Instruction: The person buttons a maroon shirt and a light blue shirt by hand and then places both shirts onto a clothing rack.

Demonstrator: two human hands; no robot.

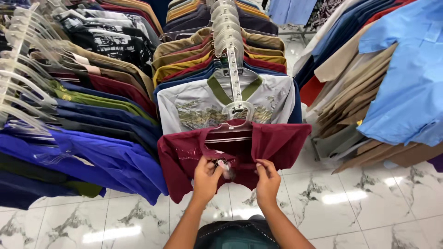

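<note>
I count my two bare hands (206,177) (267,180), one maroon cotton shirt (277,140) nearest, one grey shirt with olive collar (194,103) behind it, and perhaps ten clear plastic hangers (226,27) farther back.

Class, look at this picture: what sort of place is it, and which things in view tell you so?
Most likely a clothing shop. Rows of shirts on clear hangers fill the racks over a marble-look tiled floor, and both hands handle a maroon shirt.

Matt maroon cloth shirt (272,143) on clear glossy plastic hanger (236,113), above polished marble-look floor tiles (369,203).
</note>
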